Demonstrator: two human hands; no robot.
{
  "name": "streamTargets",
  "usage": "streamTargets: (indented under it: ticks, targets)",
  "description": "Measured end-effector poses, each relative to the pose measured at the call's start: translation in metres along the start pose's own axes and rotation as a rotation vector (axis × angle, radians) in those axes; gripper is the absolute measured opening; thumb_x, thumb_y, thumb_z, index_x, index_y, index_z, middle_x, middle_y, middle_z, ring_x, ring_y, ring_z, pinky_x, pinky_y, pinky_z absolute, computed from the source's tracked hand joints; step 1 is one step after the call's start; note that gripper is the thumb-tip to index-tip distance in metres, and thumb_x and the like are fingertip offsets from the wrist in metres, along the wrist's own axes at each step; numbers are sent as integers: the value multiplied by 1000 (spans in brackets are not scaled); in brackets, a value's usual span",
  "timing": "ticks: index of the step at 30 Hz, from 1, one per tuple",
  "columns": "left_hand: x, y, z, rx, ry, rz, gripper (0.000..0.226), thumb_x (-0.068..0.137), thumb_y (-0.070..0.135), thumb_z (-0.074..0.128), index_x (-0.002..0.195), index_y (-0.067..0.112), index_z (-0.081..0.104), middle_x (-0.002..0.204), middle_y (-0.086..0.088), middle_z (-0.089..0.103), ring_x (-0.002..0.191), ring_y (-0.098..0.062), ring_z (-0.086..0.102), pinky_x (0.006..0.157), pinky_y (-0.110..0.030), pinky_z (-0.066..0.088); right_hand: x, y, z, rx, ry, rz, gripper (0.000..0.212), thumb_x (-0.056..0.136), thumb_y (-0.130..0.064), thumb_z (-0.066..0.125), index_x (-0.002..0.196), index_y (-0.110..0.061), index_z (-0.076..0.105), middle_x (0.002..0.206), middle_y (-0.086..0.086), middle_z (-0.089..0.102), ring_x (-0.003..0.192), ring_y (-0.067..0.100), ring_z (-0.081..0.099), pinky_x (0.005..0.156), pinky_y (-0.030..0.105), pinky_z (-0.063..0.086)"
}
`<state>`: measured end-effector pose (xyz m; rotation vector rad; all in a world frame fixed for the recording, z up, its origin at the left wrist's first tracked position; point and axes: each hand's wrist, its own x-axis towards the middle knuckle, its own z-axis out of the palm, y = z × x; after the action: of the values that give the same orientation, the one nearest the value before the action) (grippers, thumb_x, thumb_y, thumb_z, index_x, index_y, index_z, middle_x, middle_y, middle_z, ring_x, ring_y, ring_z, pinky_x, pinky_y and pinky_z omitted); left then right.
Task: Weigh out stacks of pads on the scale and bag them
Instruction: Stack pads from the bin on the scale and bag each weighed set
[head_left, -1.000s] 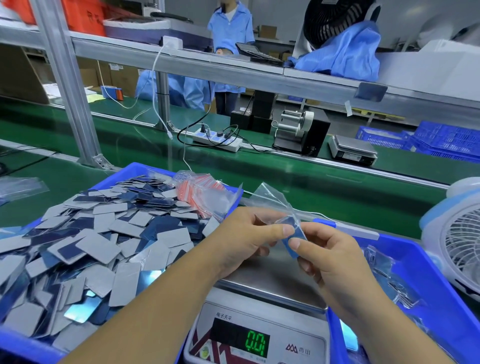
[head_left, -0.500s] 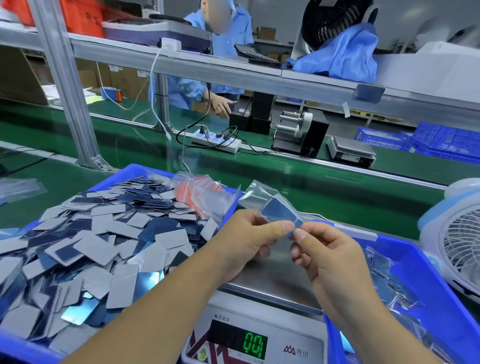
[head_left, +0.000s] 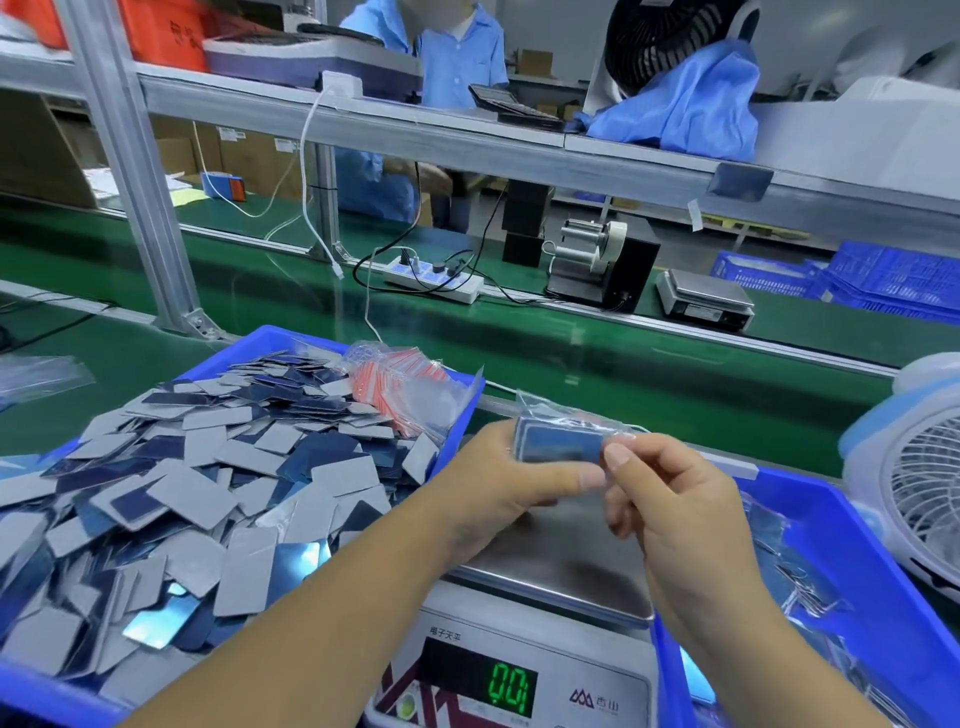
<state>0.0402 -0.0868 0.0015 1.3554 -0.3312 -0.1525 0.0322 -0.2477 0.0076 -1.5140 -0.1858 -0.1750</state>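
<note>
A clear plastic bag holding a blue stack of pads (head_left: 558, 444) lies flat between both hands above the scale. My left hand (head_left: 498, 478) grips its left end. My right hand (head_left: 670, 499) pinches its right end with thumb and fingers. The scale (head_left: 545, 613) stands below with a bare steel pan and a green display reading near zero. Left of it, a blue tray (head_left: 457, 421) is heaped with loose grey and blue pads (head_left: 182, 493). A bundle of empty bags with red strips (head_left: 400, 379) lies on the heap's far corner.
A second blue tray (head_left: 841, 571) at the right holds filled bags. A white and blue fan (head_left: 919, 483) stands at the far right. Beyond lies a green conveyor (head_left: 571, 358) with a power strip (head_left: 434, 278), a tape dispenser and another scale. A person in blue sits opposite.
The bag with the pads has turned from upright to lying flat between my hands. Both hands have risen slightly above the scale. The person opposite has shifted.
</note>
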Motion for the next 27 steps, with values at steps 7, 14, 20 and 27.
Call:
streamTargets:
  ticks: [7,14,20,27]
  targets:
    - [5,-3,-6,203,139,37,28,81,2,77,104,17,74,94,-1,75,90,-10,65,85,-27,54,1,-2,-7,-445,-25,-325,34,81,-5,76,90,-37,69,78,-14,71,65,9,61,61,12,47]
    - [2,0,-7,125,148,35,29,85,-9,69,94,18,68,80,15,71,77,-2,65,74,-16,50,8,0,-15,-361,-57,-253,33,86,-6,71,93,-38,66,82,-9,64,68,8,58,62,17,47]
    - [2,1,-7,97,146,-28,23,87,-3,71,89,20,69,82,5,68,76,-11,61,73,-24,51,10,3,-15,-283,-43,-252,36,86,2,70,89,-34,65,82,-9,69,74,7,62,70,15,49]
    - [3,5,-8,25,188,-67,18,87,5,73,75,17,68,92,-11,67,81,-18,63,74,-30,57,14,8,-18,-155,-55,-182,43,87,6,65,84,-36,58,76,-7,66,69,8,58,64,20,49]
